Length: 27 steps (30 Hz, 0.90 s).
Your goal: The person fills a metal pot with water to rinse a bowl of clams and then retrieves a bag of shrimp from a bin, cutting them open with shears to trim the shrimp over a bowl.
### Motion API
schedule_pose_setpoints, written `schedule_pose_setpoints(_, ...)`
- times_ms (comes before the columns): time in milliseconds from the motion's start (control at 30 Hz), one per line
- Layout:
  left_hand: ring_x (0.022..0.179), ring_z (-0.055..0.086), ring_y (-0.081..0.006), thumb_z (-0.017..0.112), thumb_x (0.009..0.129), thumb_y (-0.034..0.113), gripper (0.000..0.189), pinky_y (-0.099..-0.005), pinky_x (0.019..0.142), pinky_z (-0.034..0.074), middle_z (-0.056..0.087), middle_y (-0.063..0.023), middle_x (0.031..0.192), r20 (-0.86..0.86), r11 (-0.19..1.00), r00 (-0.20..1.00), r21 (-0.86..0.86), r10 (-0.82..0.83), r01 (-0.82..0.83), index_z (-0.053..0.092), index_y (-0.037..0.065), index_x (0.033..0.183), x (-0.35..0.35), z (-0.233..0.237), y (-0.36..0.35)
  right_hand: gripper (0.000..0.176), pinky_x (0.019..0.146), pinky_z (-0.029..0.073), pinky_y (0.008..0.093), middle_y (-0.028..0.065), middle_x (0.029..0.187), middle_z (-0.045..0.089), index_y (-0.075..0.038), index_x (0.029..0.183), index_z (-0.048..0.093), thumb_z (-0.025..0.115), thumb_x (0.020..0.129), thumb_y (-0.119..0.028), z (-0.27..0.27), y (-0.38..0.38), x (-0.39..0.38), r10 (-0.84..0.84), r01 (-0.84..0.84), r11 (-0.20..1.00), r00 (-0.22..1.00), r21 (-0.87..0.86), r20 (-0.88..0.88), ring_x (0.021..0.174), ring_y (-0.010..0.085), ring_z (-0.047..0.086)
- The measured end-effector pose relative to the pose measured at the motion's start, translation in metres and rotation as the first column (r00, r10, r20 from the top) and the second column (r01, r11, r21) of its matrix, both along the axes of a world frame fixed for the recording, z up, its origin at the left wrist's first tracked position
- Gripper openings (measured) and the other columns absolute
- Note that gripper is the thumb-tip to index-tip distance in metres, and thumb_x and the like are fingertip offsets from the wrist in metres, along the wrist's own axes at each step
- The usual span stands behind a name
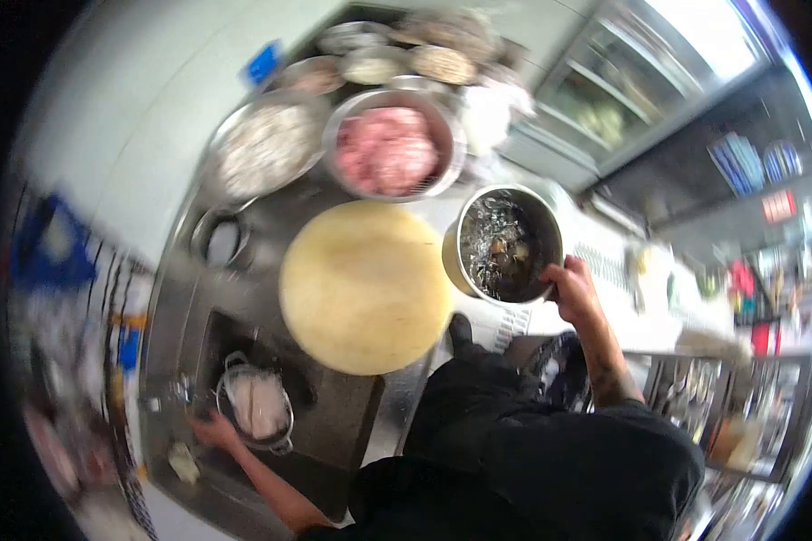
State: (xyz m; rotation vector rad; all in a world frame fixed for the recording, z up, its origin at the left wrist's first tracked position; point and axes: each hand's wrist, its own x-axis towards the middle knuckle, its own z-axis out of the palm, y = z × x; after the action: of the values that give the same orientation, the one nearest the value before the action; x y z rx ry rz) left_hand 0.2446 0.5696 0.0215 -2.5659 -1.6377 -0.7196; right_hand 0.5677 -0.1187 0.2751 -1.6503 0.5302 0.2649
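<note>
My right hand is closed on the rim of a deep metal pot, held up on the right beside a round cutting board. Dark liquid with small pieces lies in the pot, its surface glinting. My left hand reaches over the sink at the lower left, close to a metal tap. Its fingers look spread with nothing in them, though blurred. Just right of it, a two-handled strainer in the sink holds pale pinkish meat.
The round yellowish cutting board lies on the steel counter. Behind it stand a bowl of pink minced meat, a bowl of whitish pieces and several smaller bowls. A glass-door cabinet is at the upper right; shelving stands at right.
</note>
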Motion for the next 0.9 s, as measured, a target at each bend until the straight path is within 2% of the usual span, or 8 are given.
schedule_pose_setpoints(133, 0.109, 0.056, -0.0408, 0.063, 0.086, 0.014, 0.059, -0.0498, 0.096, 0.042, 0.05, -0.0247, 0.132, -0.034, 0.961, 0.967, 0.111, -0.253, 0.255, 0.041, 0.002, 0.139, 0.037, 0.074, -0.107, 0.014, 0.052, 0.056, 0.0365, 0.0134, 0.073, 0.063, 0.011, 0.087, 0.06, 0.055, 0.076, 0.005, -0.045, -0.114, -0.003, -0.312, 0.311, 0.949, 0.95, 0.051, 0.014, 0.057, 0.0223, 0.063)
schedule_pose_setpoints(200, 0.105, 0.058, -0.034, 0.06, 0.088, 0.011, 0.056, -0.0436, 0.088, 0.048, 0.05, -0.0208, 0.132, 0.151, 0.961, 0.968, -0.161, -0.201, 0.224, 0.042, 0.007, 0.141, 0.105, 0.14, -0.188, 0.013, 0.051, 0.056, 0.0371, 0.013, 0.071, 0.063, 0.011, 0.087, 0.06, 0.054, 0.077, 0.005, -0.07, -0.17, -0.003, -0.359, 0.359, 0.933, 0.933, -0.01, -0.014, 0.058, 0.0219, 0.063)
schedule_pose_setpoints(333, 0.096, 0.061, -0.0273, 0.055, 0.093, 0.014, 0.049, -0.0385, 0.08, 0.05, 0.06, -0.0159, 0.118, 0.229, 0.806, 0.815, -0.156, -0.533, 0.571, 0.043, 0.012, 0.141, 0.236, 0.206, -0.314, 0.016, 0.047, 0.054, 0.0361, 0.0129, 0.072, 0.064, 0.01, 0.089, 0.063, 0.055, 0.078, 0.003, -0.109, -0.279, -0.005, -0.492, 0.491, 0.87, 0.871, -0.037, -0.012, 0.056, 0.0211, 0.064)
schedule_pose_setpoints(567, 0.083, 0.06, -0.0204, 0.057, 0.093, 0.011, 0.041, -0.0324, 0.073, 0.05, 0.064, -0.0094, 0.097, 0.242, 0.139, 0.192, -0.22, -0.951, 0.965, 0.051, 0.009, 0.134, 0.47, 0.238, -0.554, 0.014, 0.043, 0.056, 0.0361, 0.0149, 0.074, 0.065, 0.01, 0.091, 0.06, 0.052, 0.081, 0.004, -0.127, -0.4, -0.02, -0.821, 0.821, 0.534, 0.56, 0.201, -0.107, 0.054, 0.0233, 0.065)
schedule_pose_setpoints(667, 0.079, 0.06, -0.0174, 0.057, 0.093, 0.011, 0.037, -0.0308, 0.068, 0.05, 0.064, -0.0079, 0.094, -0.046, 0.011, -0.003, -0.302, -0.999, 0.953, 0.055, 0.008, 0.129, 0.548, 0.244, -0.646, 0.015, 0.044, 0.057, 0.0361, 0.0164, 0.077, 0.066, 0.011, 0.093, 0.06, 0.051, 0.082, 0.004, -0.148, -0.445, -0.021, -0.913, 0.902, 0.359, 0.393, 0.241, -0.111, 0.057, 0.0241, 0.067)
schedule_pose_setpoints(733, 0.077, 0.06, -0.0136, 0.058, 0.092, 0.009, 0.031, -0.0287, 0.063, 0.048, 0.063, -0.0055, 0.088, 0.073, -0.137, -0.117, -0.445, -0.99, 0.885, 0.058, 0.005, 0.123, 0.607, 0.222, -0.688, 0.017, 0.046, 0.058, 0.0357, 0.0173, 0.08, 0.067, 0.01, 0.094, 0.06, 0.051, 0.081, 0.005, -0.168, -0.478, -0.022, -0.935, 0.929, 0.286, 0.323, 0.234, -0.142, 0.058, 0.0244, 0.067)
schedule_pose_setpoints(800, 0.076, 0.059, -0.0136, 0.058, 0.092, 0.008, 0.03, -0.0294, 0.063, 0.048, 0.063, -0.0053, 0.087, 0.021, -0.163, -0.177, -0.512, -0.984, 0.843, 0.058, 0.004, 0.121, 0.651, 0.216, -0.763, 0.018, 0.049, 0.06, 0.0355, 0.018, 0.082, 0.067, 0.01, 0.095, 0.061, 0.051, 0.081, 0.005, -0.183, -0.509, -0.019, -0.973, 0.962, 0.082, 0.134, 0.259, -0.19, 0.061, 0.0251, 0.068)
schedule_pose_setpoints(900, 0.081, 0.062, -0.0181, 0.061, 0.091, 0.011, 0.029, -0.031, 0.07, 0.05, 0.066, -0.0083, 0.092, 0.024, -0.265, -0.303, -0.554, -0.953, 0.789, 0.06, 0.003, 0.119, 0.724, 0.175, -0.86, 0.021, 0.054, 0.062, 0.0376, 0.0185, 0.088, 0.067, 0.011, 0.098, 0.06, 0.051, 0.08, 0.007, -0.217, -0.561, -0.022, -0.976, 0.977, -0.072, -0.027, 0.202, -0.216, 0.069, 0.0275, 0.069)
